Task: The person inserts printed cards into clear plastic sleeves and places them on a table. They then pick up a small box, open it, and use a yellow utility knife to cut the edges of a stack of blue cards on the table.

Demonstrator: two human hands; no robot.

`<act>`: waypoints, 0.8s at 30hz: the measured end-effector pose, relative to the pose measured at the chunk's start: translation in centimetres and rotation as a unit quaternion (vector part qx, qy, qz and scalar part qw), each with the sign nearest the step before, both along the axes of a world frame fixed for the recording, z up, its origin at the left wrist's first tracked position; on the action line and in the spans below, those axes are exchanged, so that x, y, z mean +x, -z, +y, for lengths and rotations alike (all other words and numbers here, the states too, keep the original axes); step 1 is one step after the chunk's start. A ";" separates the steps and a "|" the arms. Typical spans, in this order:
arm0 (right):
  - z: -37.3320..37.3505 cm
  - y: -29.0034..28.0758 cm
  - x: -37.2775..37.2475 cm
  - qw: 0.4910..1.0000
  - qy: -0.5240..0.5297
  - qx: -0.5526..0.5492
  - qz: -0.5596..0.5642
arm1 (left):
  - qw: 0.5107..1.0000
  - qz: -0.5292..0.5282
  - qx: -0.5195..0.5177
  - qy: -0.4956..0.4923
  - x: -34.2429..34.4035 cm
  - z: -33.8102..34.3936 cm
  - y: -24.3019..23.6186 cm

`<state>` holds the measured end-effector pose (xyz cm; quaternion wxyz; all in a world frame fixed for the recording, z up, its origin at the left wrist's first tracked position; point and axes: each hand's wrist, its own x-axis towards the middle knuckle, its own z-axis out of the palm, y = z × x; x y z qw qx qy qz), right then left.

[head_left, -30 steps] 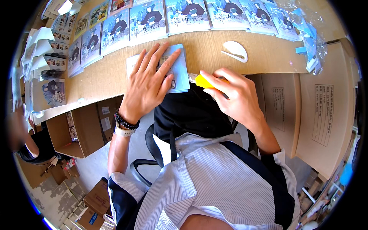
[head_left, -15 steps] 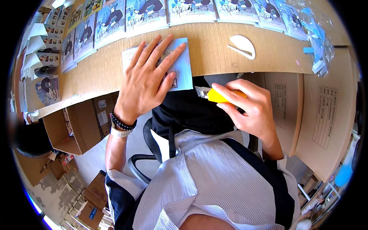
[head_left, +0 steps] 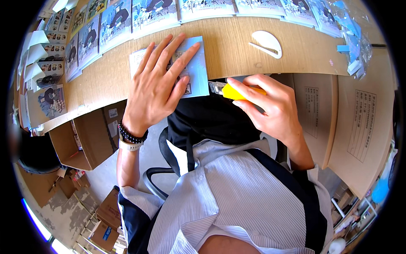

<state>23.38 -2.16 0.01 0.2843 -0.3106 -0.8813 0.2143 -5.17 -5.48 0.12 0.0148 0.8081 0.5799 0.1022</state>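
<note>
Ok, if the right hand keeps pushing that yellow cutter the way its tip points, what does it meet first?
Probably the near right edge of the pale blue booklet pinned under the left hand; the yellow cutter in the right hand points left at it.

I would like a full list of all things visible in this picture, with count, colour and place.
Flat packet: one, pale blue, desk edge, under left hand.
Utility knife: one, yellow, in right hand, by the packet's right edge.
Illustrated packets: many, blue-toned, in rows along the desk's far side and left end.
Letter opener: one, white, on desk at right.
Desk: one, light wood.
Cardboard boxes: several, brown, under and beside the desk.
Bead bracelet: one, black, left wrist.
Left hand: flat on the packet.
Right hand: grip closed around the knife.
</note>
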 end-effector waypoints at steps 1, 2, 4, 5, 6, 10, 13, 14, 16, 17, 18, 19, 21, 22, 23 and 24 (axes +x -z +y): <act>0.0 0.0 0.0 1.000 -0.002 -0.001 -0.005 | 1.000 0.001 0.002 -0.001 -0.1 0.0 0.1; 0.1 0.1 0.0 1.000 -0.004 -0.001 -0.010 | 1.000 0.003 0.004 -0.001 -0.1 0.0 0.2; 0.2 0.0 -0.1 1.000 -0.003 0.001 -0.010 | 1.000 0.006 0.002 -0.002 -0.1 0.0 0.3; 0.2 0.0 -0.2 1.000 -0.003 0.001 -0.010 | 1.000 0.007 0.001 -0.002 -0.1 -0.1 0.3; 0.2 0.0 -0.4 1.000 -0.003 0.002 -0.009 | 1.000 0.007 0.000 -0.003 -0.1 -0.1 0.3; 0.4 0.2 -0.7 1.000 0.010 0.003 -0.009 | 1.000 0.008 -0.002 -0.003 -0.1 -0.1 0.3; 0.5 0.3 -0.8 1.000 0.014 0.006 -0.008 | 1.000 0.013 -0.005 0.002 -0.1 -0.1 0.3; 0.6 0.3 -0.8 1.000 0.014 0.007 -0.007 | 1.000 0.015 -0.006 0.004 -0.1 0.0 0.3; 0.6 0.3 -1.1 0.999 0.026 0.020 -0.015 | 1.000 0.016 -0.013 0.009 -0.1 0.0 0.0; 0.5 0.2 -1.3 0.999 0.033 0.026 -0.020 | 1.000 0.016 -0.016 0.012 -0.1 0.1 -0.2; 0.7 0.2 -1.6 0.999 0.037 0.029 -0.018 | 1.000 0.012 -0.019 0.013 -0.1 0.0 -0.2; 0.9 0.2 -1.8 0.998 0.041 0.033 -0.017 | 1.000 0.009 -0.021 0.015 -0.1 0.0 -0.3; 1.4 0.2 -2.2 0.998 0.048 0.039 -0.015 | 0.999 0.011 -0.024 0.018 -0.1 0.1 -0.4; 1.6 0.2 -2.3 0.998 0.051 0.040 -0.015 | 0.999 0.017 -0.025 0.019 -0.1 0.1 -0.4; 1.9 0.2 -2.4 0.998 0.054 0.043 -0.014 | 0.999 0.022 -0.025 0.019 -0.1 0.1 -0.4; 2.3 0.3 -2.5 0.997 0.056 0.043 -0.014 | 0.999 0.011 -0.027 0.016 0.0 0.1 -0.5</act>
